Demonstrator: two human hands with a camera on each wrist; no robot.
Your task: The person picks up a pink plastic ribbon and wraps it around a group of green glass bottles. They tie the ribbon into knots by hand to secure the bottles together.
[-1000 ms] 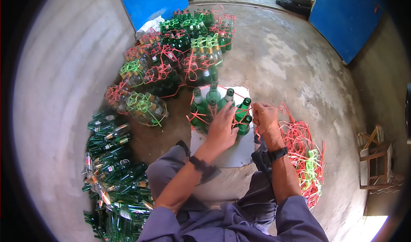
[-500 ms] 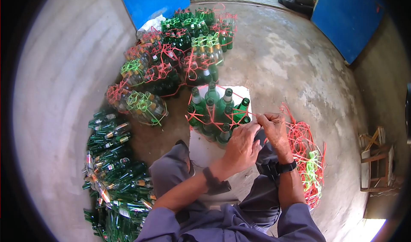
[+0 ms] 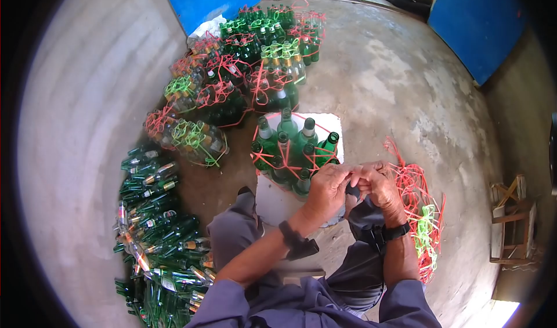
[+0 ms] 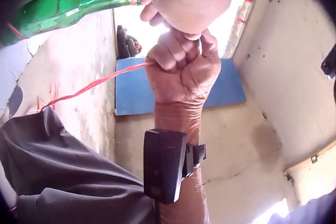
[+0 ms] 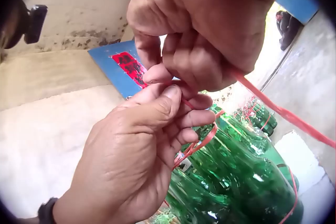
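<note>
A cluster of green glass bottles (image 3: 308,135) stands upright on a white board (image 3: 268,205), ringed and crossed by red plastic strap (image 3: 255,132). Just off its near right side, my two hands meet at the fingertips. My left hand (image 5: 123,155) pinches the strap between thumb and fingers, and the strap runs from there toward the bottles. Curled fingers of my right hand (image 4: 181,71) hold the same red strap (image 4: 100,80), whose loose length trails out from the fist. Part of the strap between the fingers is hidden.
Strapped bottle bundles (image 3: 223,102) stand at the back left. Loose bottles (image 3: 156,235) lie heaped on the left. Red and green straps (image 3: 411,191) are piled on the floor right of my knee. A small wooden stool (image 3: 513,223) is at the far right.
My left hand has left the bottle tops and come right and nearer to me, meeting the right hand. My right hand has drawn back slightly, bringing the strap with it.
</note>
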